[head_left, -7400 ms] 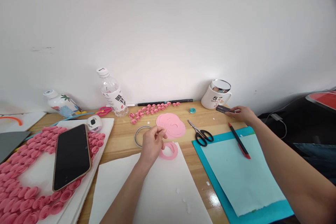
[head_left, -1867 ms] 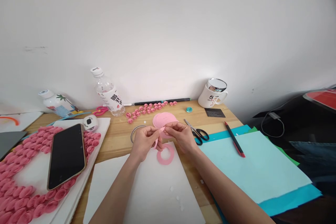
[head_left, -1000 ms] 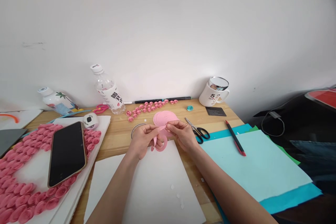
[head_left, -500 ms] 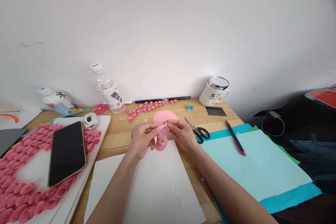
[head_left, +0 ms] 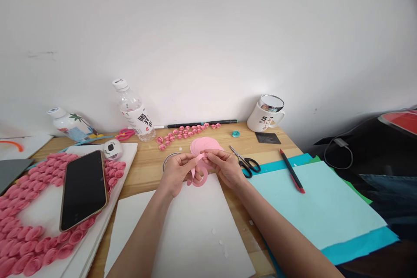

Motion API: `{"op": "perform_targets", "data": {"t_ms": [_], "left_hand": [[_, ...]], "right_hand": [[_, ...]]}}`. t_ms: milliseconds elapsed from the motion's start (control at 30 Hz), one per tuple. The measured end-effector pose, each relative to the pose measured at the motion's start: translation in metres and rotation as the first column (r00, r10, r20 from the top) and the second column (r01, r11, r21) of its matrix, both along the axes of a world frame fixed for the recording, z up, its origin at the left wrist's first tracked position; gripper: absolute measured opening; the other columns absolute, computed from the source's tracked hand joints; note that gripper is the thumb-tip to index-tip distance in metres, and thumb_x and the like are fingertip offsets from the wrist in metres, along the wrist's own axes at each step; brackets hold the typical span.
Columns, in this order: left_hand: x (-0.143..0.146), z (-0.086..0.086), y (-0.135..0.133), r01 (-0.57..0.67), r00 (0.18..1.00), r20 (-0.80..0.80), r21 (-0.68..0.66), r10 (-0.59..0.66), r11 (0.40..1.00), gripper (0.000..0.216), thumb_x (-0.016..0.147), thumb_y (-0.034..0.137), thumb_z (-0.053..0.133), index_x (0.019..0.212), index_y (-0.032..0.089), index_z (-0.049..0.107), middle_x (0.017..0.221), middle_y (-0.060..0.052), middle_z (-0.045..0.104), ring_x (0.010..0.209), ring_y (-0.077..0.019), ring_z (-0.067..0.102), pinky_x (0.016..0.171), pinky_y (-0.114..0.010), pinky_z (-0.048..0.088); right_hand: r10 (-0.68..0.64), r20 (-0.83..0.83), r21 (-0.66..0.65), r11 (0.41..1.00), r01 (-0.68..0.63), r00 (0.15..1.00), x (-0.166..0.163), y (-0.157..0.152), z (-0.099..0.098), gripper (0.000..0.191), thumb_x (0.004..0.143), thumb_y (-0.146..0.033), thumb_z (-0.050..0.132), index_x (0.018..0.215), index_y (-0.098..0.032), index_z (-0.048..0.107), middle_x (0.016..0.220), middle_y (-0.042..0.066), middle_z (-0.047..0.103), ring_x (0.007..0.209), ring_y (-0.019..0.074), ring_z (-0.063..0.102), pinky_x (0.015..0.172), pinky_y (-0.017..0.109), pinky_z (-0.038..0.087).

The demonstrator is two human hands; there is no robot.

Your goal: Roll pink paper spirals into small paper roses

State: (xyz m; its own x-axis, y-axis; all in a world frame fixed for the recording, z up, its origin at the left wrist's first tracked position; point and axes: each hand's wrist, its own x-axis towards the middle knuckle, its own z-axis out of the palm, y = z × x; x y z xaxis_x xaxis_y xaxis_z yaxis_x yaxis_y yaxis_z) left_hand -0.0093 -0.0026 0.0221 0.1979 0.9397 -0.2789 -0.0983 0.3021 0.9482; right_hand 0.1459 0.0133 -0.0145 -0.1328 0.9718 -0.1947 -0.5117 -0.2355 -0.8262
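Observation:
My left hand (head_left: 178, 173) and my right hand (head_left: 223, 166) meet above the far edge of a white sheet (head_left: 195, 234). Both pinch one end of a pink paper spiral strip (head_left: 198, 175), which hangs in a loop below the fingers. Just behind the hands lies a stack of pink paper discs (head_left: 205, 144). A row of small rolled pink paper roses (head_left: 185, 132) sits farther back on the wooden desk (head_left: 150, 169).
Black scissors (head_left: 247, 163) and a red pen (head_left: 291, 171) lie right of my hands, beside light blue paper (head_left: 319, 208). A tape ring (head_left: 167, 161), water bottle (head_left: 133, 110), mug (head_left: 265, 114), black card (head_left: 267, 138) and teal coil (head_left: 236, 134) stand behind. Left, a phone (head_left: 84, 189) rests on a board of pink roses (head_left: 39, 243).
My right hand left the black card by the mug and joined my left hand on the pink strip. The spiral has since been lifted off the white sheet; the fingers shift slightly.

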Motion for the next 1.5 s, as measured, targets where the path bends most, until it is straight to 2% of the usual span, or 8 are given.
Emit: {"op": "perform_targets", "data": {"t_ms": [100,433,733,867,1100,1233,1400,1500], "left_hand": [[0.0007,0.0016,-0.0001,-0.011,1.0,-0.004,-0.003,0.011,1.0,0.026,0.067,0.034,0.067,0.081,0.012,0.062,0.053,0.0,0.057,0.043,-0.0109,0.053,0.035,-0.019,0.032],[0.0031,-0.0011,-0.001,0.011,1.0,0.014,-0.006,-0.011,1.0,0.028,0.069,0.035,0.065,0.084,0.011,0.063,0.054,-0.002,0.06,0.045,-0.0117,0.053,0.039,-0.022,0.036],[0.0023,0.0045,-0.0008,-0.006,1.0,0.0,-0.011,0.006,1.0,0.023,0.067,0.033,0.067,0.075,0.012,0.061,0.054,-0.001,0.057,0.043,-0.0103,0.051,0.036,-0.02,0.031],[0.0024,0.0039,-0.0012,0.043,0.999,0.004,0.019,-0.043,0.999,0.023,0.072,0.032,0.062,0.062,0.012,0.057,0.052,-0.002,0.056,0.04,-0.0088,0.048,0.04,-0.022,0.033],[0.0022,-0.001,-0.0016,0.041,0.999,0.02,0.025,-0.041,0.999,0.02,0.074,0.032,0.061,0.076,0.012,0.062,0.054,-0.002,0.058,0.043,-0.0104,0.05,0.043,-0.025,0.036],[0.0026,0.0004,-0.0016,0.056,0.998,0.024,0.034,-0.057,0.998,0.021,0.074,0.033,0.06,0.072,0.012,0.061,0.054,-0.002,0.058,0.042,-0.0103,0.05,0.044,-0.025,0.037],[0.0011,0.0016,-0.0011,0.043,0.999,0.017,0.027,-0.043,0.999,0.024,0.073,0.034,0.061,0.062,0.013,0.057,0.053,-0.002,0.057,0.043,-0.0109,0.051,0.043,-0.024,0.038],[0.0015,0.0038,-0.0016,0.043,0.999,0.015,0.019,-0.043,0.999,0.024,0.072,0.035,0.062,0.064,0.013,0.058,0.054,-0.002,0.058,0.044,-0.0109,0.051,0.044,-0.024,0.039]], "right_hand": [[0.011,-0.001,0.014,1.0,-0.011,1.0,-0.0002,-0.0002,0.0006,0.023,0.054,-0.025,0.078,0.075,-0.016,0.071,0.078,0.003,0.07,0.07,0.0111,0.063,0.075,0.024,0.05],[0.01,0.037,0.029,1.0,-0.011,0.999,0.0,-0.0007,0.0009,0.021,0.051,-0.023,0.08,0.064,-0.016,0.066,0.056,-0.003,0.062,0.053,0.0066,0.056,0.057,0.019,0.047],[0.042,-0.007,0.04,0.998,-0.042,0.999,0.0004,0.0007,-0.0021,0.021,0.058,-0.025,0.076,0.077,-0.016,0.071,0.08,0.004,0.07,0.07,0.0105,0.063,0.077,0.024,0.048],[0.003,0.004,0.041,0.999,-0.003,1.0,0.001,0.0003,-0.0001,0.02,0.057,-0.024,0.077,0.074,-0.016,0.069,0.079,0.003,0.069,0.066,0.0091,0.061,0.072,0.023,0.048],[0.015,0.034,0.031,0.999,-0.016,0.999,0.0005,-0.0005,0.0005,0.018,0.055,-0.024,0.078,0.065,-0.017,0.065,0.059,-0.002,0.062,0.055,0.0075,0.055,0.059,0.022,0.045],[-0.015,0.058,0.031,0.999,0.014,0.998,-0.0002,-0.0003,-0.0013,0.017,0.054,-0.025,0.078,0.066,-0.017,0.068,0.063,-0.001,0.064,0.057,0.0082,0.056,0.063,0.024,0.047],[0.047,0.032,0.042,0.998,-0.049,0.998,-0.0001,-0.0001,-0.0012,0.021,0.058,-0.028,0.075,0.077,-0.018,0.071,0.081,0.004,0.07,0.07,0.0122,0.062,0.077,0.029,0.048],[0.045,0.019,0.054,0.997,-0.046,0.999,0.0003,-0.0002,-0.0007,0.022,0.057,-0.026,0.076,0.078,-0.018,0.071,0.081,0.003,0.07,0.07,0.0119,0.063,0.077,0.028,0.048]]}}
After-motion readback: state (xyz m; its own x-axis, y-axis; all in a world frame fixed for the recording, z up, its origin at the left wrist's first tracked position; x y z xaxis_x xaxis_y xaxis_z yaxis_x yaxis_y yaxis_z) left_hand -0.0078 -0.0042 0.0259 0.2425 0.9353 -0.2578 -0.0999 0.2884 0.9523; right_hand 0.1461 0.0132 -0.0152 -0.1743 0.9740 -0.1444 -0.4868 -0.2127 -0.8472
